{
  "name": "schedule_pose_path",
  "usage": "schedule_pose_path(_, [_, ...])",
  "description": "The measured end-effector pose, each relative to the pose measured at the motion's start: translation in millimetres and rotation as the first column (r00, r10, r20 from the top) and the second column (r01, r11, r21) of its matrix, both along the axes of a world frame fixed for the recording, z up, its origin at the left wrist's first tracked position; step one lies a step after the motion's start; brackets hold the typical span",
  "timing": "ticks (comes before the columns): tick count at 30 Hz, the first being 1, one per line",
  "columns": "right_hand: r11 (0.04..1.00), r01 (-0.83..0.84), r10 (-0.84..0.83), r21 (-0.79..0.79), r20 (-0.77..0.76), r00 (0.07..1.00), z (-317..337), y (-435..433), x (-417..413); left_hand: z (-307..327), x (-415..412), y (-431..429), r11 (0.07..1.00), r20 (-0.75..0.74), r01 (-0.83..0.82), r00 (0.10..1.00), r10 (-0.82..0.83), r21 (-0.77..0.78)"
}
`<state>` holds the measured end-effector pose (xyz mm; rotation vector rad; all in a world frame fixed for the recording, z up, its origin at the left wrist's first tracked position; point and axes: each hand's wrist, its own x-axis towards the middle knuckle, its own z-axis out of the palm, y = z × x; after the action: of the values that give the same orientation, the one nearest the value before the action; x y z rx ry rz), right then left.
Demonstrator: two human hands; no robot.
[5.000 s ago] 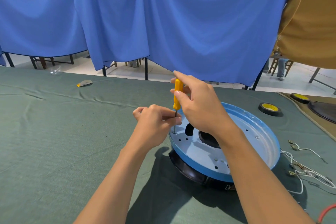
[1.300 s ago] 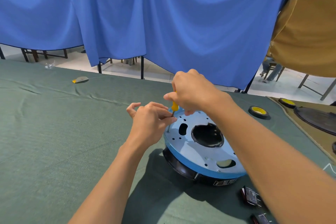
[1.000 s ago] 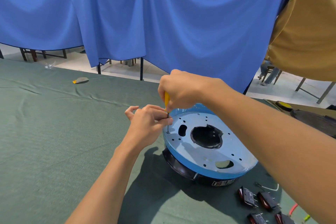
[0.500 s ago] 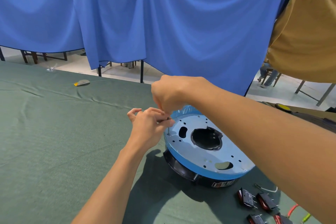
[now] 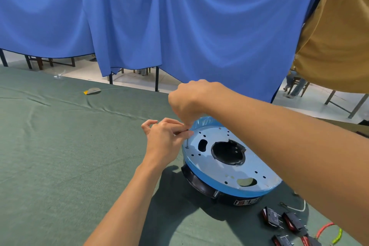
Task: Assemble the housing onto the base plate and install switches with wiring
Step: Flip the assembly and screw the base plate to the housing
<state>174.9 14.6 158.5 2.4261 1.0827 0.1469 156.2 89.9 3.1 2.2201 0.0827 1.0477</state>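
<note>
Both hands met at the left edge of one blue plate (image 5: 209,170), which sat on one black housing (image 5: 194,181) on the green surface (image 5: 60,156). The left hand (image 5: 165,142) pinched the thin shaft of one screwdriver (image 5: 187,143), whose tip stood in a plate hole just right of those fingers. The right hand (image 5: 189,102), curled into a fist directly above, closed over the hidden handle. Below the right forearm lay at least three switches (image 5: 271,218) beside one red wire (image 5: 325,229).
</note>
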Motion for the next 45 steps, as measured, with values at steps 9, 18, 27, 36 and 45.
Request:
schedule_pose_path(9, [0.991, 0.129, -0.131, -0.023, -0.234, 0.963, -2, 0, 17, -3, -1, -3, 0.998, -0.028, 0.052, 0.998, -0.051, 0.031])
schedule_pose_path(18, [1.0, 0.019, -0.015, 0.022, -0.167, 0.986, 1, -16, 21, -4, 2, -3, 0.999, -0.048, 0.047, 0.998, -0.046, 0.016])
schedule_pose_path(27, [0.974, 0.224, -0.218, -0.017, -0.325, 0.92, -1, -2, 26, -6, 2, -4, 0.995, -0.097, 0.097, 0.991, -0.097, 0.0])
schedule_pose_path(36, [0.997, 0.016, 0.002, 0.08, -0.225, 0.974, 1, -5, 21, -6, 4, 2, 0.981, -0.147, 0.192, 0.97, -0.195, -0.034])
schedule_pose_path(45, [0.981, 0.194, -0.187, 0.004, -0.242, 0.952, 3, 5, 13, 0, 1, 1, 0.997, -0.084, 0.061, 0.994, -0.065, -0.046])
